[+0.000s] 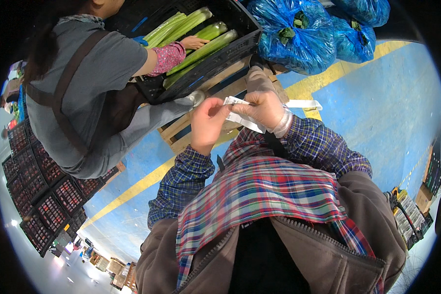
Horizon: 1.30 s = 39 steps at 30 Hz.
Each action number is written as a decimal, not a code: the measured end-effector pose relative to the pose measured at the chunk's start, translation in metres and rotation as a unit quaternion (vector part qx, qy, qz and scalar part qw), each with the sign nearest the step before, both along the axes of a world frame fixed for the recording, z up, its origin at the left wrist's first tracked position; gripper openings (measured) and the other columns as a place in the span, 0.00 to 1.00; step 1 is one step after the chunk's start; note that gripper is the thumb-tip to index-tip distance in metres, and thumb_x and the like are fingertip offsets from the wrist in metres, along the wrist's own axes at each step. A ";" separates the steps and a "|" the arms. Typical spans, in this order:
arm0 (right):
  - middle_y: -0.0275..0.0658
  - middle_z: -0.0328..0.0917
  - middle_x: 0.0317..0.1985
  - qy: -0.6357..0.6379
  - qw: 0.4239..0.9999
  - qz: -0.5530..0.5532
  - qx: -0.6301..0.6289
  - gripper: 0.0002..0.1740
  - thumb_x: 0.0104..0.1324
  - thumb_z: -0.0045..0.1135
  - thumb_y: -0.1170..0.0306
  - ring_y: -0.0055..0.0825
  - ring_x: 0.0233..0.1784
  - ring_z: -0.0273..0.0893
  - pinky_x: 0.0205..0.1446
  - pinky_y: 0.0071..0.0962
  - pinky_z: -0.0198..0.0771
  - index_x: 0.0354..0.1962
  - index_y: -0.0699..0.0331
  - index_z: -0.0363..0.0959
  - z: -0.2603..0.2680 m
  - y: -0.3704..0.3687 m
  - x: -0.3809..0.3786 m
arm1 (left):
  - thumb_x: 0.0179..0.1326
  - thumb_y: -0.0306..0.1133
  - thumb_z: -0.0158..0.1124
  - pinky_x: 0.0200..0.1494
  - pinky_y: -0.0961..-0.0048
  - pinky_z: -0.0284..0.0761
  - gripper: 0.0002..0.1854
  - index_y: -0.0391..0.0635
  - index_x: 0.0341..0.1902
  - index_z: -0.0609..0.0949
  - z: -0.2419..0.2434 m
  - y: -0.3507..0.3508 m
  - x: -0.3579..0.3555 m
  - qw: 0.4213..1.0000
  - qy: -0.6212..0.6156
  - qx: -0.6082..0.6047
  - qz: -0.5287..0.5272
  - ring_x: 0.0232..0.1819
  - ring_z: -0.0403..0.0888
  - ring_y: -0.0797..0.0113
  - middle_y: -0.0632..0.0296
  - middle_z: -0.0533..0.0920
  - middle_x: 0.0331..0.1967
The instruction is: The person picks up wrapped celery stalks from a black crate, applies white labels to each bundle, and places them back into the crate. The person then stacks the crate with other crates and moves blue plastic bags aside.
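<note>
My bare left hand [207, 123] pinches one part of a white strip of printed labels [245, 120] between thumb and forefinger. Across from it, my right hand [263, 106], in a clear thin glove, grips the same strip, and the fingertips of both hands nearly meet. One end of the strip hangs below my fingers, and a white length [304, 104] shows past my right wrist. Just beyond my hands is a black plastic crate [220, 62] with several celery bunches [205, 51] in it. A co-worker's hand [194, 42] rests on the celery.
The co-worker [84, 73] leans over the crate at my left. Under it lies a wooden pallet [183, 137]. Blue plastic bags [297, 44] with green leaves poking out stand at the far right. Stacked black crates [46, 187] are at the left, on a blue floor [371, 106] with yellow lines.
</note>
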State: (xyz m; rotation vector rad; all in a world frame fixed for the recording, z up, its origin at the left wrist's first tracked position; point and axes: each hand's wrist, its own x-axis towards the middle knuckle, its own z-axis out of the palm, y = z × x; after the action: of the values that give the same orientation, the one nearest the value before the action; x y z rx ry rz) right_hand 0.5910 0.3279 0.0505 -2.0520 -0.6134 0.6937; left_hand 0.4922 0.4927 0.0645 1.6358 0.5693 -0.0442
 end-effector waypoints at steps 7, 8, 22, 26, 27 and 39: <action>0.45 0.75 0.18 0.193 0.980 -0.005 0.049 0.24 0.54 0.69 0.53 0.25 0.20 0.71 0.26 0.31 0.67 0.26 0.68 0.78 -0.019 -0.015 -0.015 | 0.57 0.29 0.68 0.35 0.81 0.71 0.08 0.38 0.36 0.81 -0.026 0.036 -0.025 0.991 -0.021 0.059 0.122 0.30 0.74 0.81 0.68 0.81 0.28; 0.44 0.77 0.20 0.176 0.984 0.000 0.038 0.23 0.55 0.69 0.52 0.25 0.22 0.74 0.26 0.29 0.69 0.28 0.68 0.80 -0.024 -0.019 -0.016 | 0.59 0.30 0.67 0.35 0.81 0.71 0.08 0.39 0.38 0.81 -0.031 0.047 -0.028 0.989 -0.004 0.057 0.135 0.31 0.74 0.81 0.69 0.80 0.29; 0.49 0.81 0.39 0.378 0.903 0.160 -0.124 0.29 0.60 0.62 0.52 0.40 0.45 0.79 0.51 0.33 0.71 0.46 0.71 0.77 -0.179 0.030 -0.035 | 0.66 0.36 0.58 0.43 0.75 0.74 0.12 0.42 0.48 0.74 -0.114 0.069 0.054 0.938 0.098 -0.244 0.227 0.42 0.79 0.73 0.63 0.81 0.42; 0.54 0.78 0.46 0.377 0.888 0.213 -0.153 0.37 0.59 0.58 0.44 0.46 0.50 0.77 0.54 0.37 0.70 0.50 0.70 0.74 -0.224 0.046 -0.023 | 0.66 0.34 0.59 0.42 0.77 0.73 0.09 0.44 0.45 0.75 -0.142 0.084 0.118 0.930 0.065 -0.279 0.230 0.41 0.78 0.75 0.67 0.79 0.40; 0.54 0.78 0.46 0.400 0.878 0.208 -0.164 0.37 0.59 0.59 0.45 0.46 0.50 0.77 0.54 0.37 0.70 0.51 0.70 0.74 -0.233 0.050 -0.019 | 0.66 0.33 0.59 0.42 0.77 0.74 0.09 0.44 0.45 0.75 -0.149 0.088 0.132 0.931 0.056 -0.279 0.227 0.41 0.78 0.75 0.67 0.79 0.40; 0.53 0.80 0.40 0.378 0.856 0.307 -0.175 0.31 0.58 0.57 0.47 0.48 0.46 0.78 0.50 0.41 0.70 0.43 0.68 0.78 -0.281 0.086 0.048 | 0.70 0.36 0.51 0.40 0.78 0.76 0.14 0.40 0.52 0.75 -0.218 0.145 0.218 0.949 0.080 -0.209 0.223 0.43 0.80 0.70 0.49 0.78 0.54</action>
State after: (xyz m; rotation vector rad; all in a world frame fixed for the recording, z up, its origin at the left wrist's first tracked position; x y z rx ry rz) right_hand 0.6387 0.4140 -0.2309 -1.6456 -0.6908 1.9901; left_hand 0.7101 0.6380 -0.1539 1.0718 0.9734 0.0356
